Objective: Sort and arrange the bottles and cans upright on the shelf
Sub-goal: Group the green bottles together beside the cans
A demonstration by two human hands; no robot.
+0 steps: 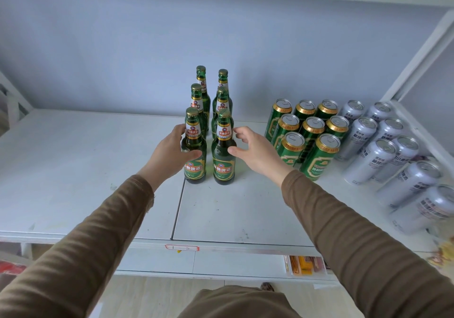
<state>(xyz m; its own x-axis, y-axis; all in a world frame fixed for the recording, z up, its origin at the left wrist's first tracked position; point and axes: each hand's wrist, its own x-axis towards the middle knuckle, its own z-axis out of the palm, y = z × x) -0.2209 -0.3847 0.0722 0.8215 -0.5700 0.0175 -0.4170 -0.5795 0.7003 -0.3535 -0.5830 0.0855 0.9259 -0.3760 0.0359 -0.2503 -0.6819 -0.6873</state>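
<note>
Several green glass beer bottles stand upright in two rows on the white shelf (pixel 73 170). My left hand (pixel 169 153) grips the front left bottle (pixel 195 145) around its body, thumb across the front. My right hand (pixel 255 150) is beside the front right bottle (pixel 223 150), thumb tip touching its shoulder, fingers spread and loosely curled just off the glass. To the right, several green cans (pixel 317 143) stand upright in rows, and several silver cans (pixel 383 153) stand beyond them.
The shelf's white frame post (pixel 417 57) rises at the right. A grey wall (pixel 122 47) backs the shelf and another shelf board runs overhead. A lower shelf edge with a price tag (pixel 181 247) lies below. The left half of the shelf holds nothing.
</note>
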